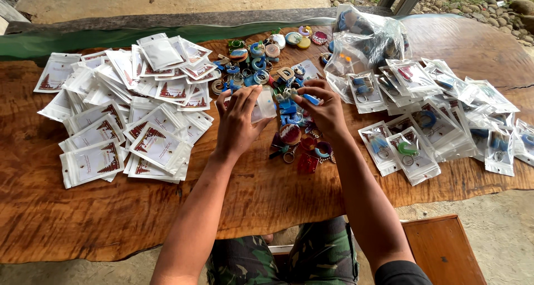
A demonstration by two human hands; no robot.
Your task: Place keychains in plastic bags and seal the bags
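Left hand [238, 118] gripped a small clear pouch [263, 104] by its left edge, fingers closed on it, pouch upright with its long axis running away from the person and its right edge facing the right hand. Right hand [325, 108] pinched a blue keychain [311, 99] between thumb and fingertips, long axis roughly level, near end pointing left toward the pouch. Both were held above the wooden desk [267, 196], over a heap of loose keychains [289, 135]. White empty packets [128, 118] lay left; filled pouches [423, 129] right.
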